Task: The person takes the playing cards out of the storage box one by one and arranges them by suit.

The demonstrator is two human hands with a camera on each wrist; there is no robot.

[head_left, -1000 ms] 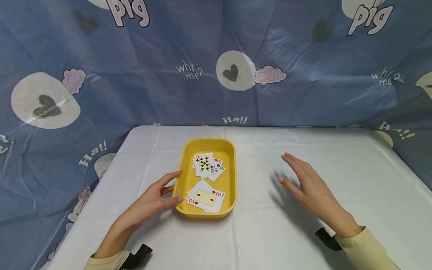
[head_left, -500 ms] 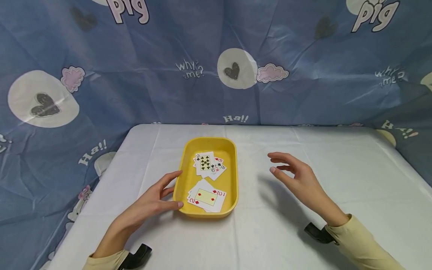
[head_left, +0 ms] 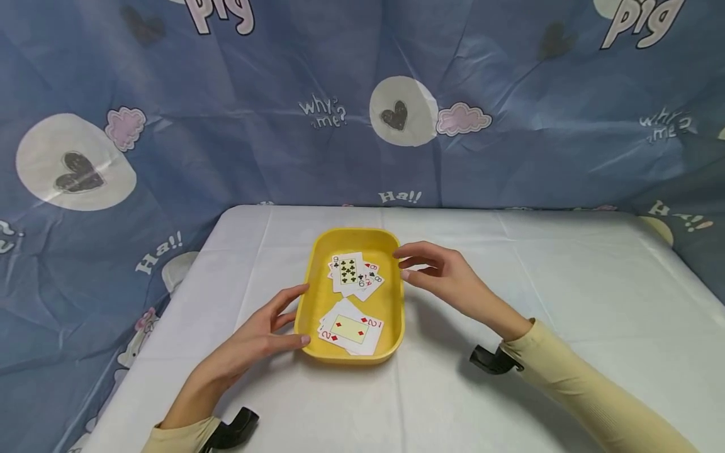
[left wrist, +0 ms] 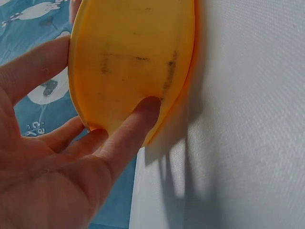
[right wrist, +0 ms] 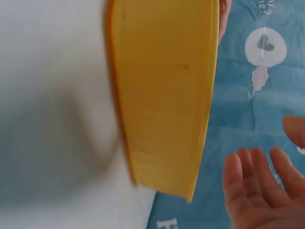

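A yellow plastic tray (head_left: pixel 352 360) stands on the white-covered table, its long sides running front to back. Inside it lie two loose groups of playing cards: a nine of clubs (head_left: pixel 347 270) tops the far one, a two of diamonds (head_left: pixel 350 329) the near one. My left hand (head_left: pixel 240 345) touches the tray's left side with spread, fairly straight fingers; in the left wrist view its thumb (left wrist: pixel 143 119) presses the outer wall. Beside the right rim is my right hand (head_left: pixel 450 277), fingers loosely bent and holding nothing. The right wrist view shows these fingers (right wrist: pixel 259 179) apart from the tray wall.
A blue printed cloth (head_left: pixel 272 157) hangs behind the table and also shows along its left side. The table cover (head_left: pixel 555 277) is white with faint creases. Each wrist wears a black device, such as the one on the right wrist (head_left: pixel 491 360).
My right hand has moved left from over the table to the tray's right rim, its fingers bending a little. The left hand, the tray and the cards keep their places; the view shifts slightly.
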